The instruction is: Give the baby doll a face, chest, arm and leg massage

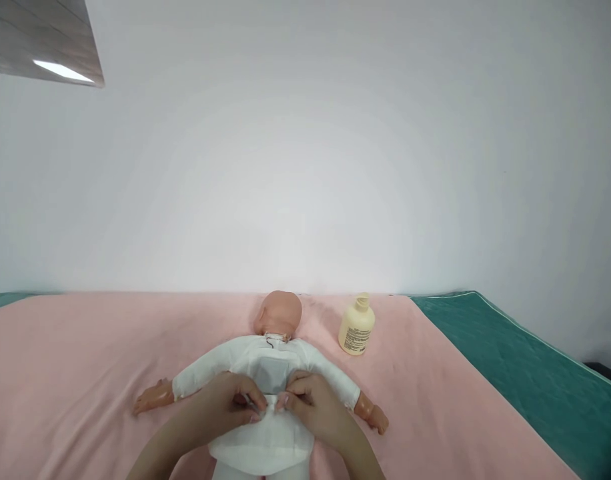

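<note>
Nearest us, at the bottom centre of the frame, we see our two bare hands over the middle of a doll [268, 443]. Our left hand [235, 401] comes in from the lower left and our right hand [316, 403] from the lower right. Both have bent fingers, with the fingertips against the doll's white cloth body and close to each other; we cannot tell whether either pinches the fabric.

Just beyond our fingertips a grey rectangular panel [271, 375] sits in the white cloth. The doll lies on a pink cloth [425, 400], its arms spread toward the lower left and lower right, ending in brown plastic hands. Farther on, a thin dark wire [269, 343] shows at the neck, and the bald brown head [281, 313] points away from us.

Right of the head, a pale yellow bottle [356, 328] with dark print stands upright on the pink cloth, which creases at the lower left. A green cover [525, 373] shows along the right side. Behind everything, a plain pale wall [305, 167] fills the upper frame, with a glossy surface [40, 37] in the upper left corner carrying a bright streak.
</note>
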The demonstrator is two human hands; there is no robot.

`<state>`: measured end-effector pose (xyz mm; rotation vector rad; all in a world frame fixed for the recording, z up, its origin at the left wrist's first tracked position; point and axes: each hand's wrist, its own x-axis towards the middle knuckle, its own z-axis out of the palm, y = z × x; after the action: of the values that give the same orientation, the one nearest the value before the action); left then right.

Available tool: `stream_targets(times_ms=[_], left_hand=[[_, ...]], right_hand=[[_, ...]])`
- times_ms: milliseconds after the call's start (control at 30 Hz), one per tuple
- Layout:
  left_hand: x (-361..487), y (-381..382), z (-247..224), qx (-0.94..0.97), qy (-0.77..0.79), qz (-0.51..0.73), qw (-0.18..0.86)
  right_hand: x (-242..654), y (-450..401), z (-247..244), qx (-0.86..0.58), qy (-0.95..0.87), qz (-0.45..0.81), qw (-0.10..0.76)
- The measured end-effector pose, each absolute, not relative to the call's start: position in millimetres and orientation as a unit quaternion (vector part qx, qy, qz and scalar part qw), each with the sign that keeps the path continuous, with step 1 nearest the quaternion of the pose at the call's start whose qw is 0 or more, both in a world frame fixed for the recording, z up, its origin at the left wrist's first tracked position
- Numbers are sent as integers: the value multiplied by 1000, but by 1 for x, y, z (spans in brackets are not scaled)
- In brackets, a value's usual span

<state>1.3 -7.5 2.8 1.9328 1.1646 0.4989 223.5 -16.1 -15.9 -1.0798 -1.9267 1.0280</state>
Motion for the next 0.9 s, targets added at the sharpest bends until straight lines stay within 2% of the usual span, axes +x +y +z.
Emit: stream_targets(times_ms=[133, 500, 633, 733, 900], left_hand=[[3, -6, -3, 762, 471, 244, 371], [21, -5, -1, 780, 488, 235, 313], [25, -1, -5, 772, 459, 314, 308], [22, 6, -14, 762, 449, 386, 260], [19, 17, -26, 771, 452, 398, 209]], right_hand=[[223, -13, -16, -441, -722, 371, 384], [211, -14, -24, -447, -765, 287, 365], [209, -10, -25, -462, -729, 260, 433], [206, -2, -25, -487, -681, 233, 495], [195, 14, -25, -511, -671, 201, 497]])
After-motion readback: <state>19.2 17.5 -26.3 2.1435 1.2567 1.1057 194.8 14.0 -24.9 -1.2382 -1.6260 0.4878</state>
